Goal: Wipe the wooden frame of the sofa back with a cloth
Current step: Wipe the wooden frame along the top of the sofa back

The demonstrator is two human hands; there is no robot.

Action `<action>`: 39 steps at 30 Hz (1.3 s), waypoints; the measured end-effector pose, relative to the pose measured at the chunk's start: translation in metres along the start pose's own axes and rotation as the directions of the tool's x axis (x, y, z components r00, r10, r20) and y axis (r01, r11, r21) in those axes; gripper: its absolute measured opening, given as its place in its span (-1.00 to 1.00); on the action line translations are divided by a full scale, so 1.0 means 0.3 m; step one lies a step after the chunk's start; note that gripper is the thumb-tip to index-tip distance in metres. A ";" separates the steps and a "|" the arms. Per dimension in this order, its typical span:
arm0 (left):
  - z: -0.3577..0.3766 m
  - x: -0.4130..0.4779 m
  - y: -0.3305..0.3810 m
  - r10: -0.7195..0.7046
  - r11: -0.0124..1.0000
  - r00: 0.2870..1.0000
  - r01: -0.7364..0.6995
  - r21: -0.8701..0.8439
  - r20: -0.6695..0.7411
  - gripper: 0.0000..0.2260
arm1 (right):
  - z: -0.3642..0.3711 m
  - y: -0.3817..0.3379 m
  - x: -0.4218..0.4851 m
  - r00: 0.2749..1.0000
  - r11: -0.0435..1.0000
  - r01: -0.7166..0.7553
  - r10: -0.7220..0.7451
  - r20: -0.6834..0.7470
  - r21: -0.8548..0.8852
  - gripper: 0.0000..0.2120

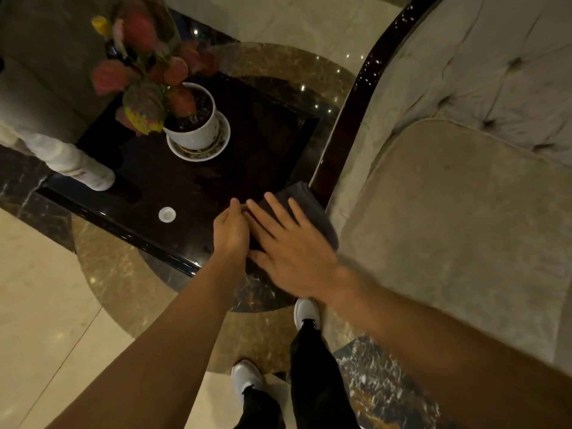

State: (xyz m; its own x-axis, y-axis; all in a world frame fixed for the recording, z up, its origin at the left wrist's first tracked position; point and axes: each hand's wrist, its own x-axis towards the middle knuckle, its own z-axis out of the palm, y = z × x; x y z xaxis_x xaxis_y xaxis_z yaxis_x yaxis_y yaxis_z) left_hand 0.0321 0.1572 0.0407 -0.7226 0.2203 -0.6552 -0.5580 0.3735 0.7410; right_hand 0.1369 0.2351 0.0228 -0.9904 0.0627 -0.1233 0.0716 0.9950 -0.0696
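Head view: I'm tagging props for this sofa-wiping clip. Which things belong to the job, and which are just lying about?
Job:
grey cloth
sofa's dark wooden frame
left hand, right hand, both at the cloth

Lying about:
potted plant on saucer
small white cap
white bottle

A dark grey cloth (pixel 305 209) is seen against the glossy near-black surface (pixel 216 168). The sofa frame (pixel 343 119) is dark brown — its upholstery (pixel 464 212) beige. A white pot (pixel 198 131) carries red, pink and yellow leaves (pixel 145 82). The floor (pixel 46 289) is patterned — cream and brown marble.
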 end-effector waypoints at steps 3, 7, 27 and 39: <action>-0.002 0.003 -0.004 0.034 0.996 0.997 -0.038 0.076 0.063 -0.59 | -0.050 0.256 0.040 0.992 0.982 -0.107 0.096 -0.081 -0.157 -0.39; -0.010 -0.009 -0.016 0.169 0.965 0.983 -0.180 0.191 0.070 -0.62 | -0.018 0.054 0.052 0.936 0.942 -0.336 0.334 -0.108 0.001 -0.38; 0.247 -0.013 -0.006 0.416 0.641 0.901 -0.195 0.742 -0.123 -0.50 | -0.145 0.498 0.077 0.935 0.946 -0.317 0.299 -0.190 -0.072 -0.43; 0.294 -0.023 -0.011 0.512 0.540 0.823 -0.085 0.838 -0.246 -0.62 | -0.183 0.649 0.203 0.852 0.895 -0.420 0.446 -0.275 0.149 -0.47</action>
State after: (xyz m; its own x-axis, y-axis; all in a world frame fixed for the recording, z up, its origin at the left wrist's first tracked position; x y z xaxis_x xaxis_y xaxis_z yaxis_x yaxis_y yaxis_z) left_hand 0.0749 0.2339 0.0300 -0.9808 0.1509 -0.1239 0.1023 0.9375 0.3325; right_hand 0.0840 0.4369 0.0562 -0.8443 0.5183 0.1364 0.4980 0.8527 -0.1580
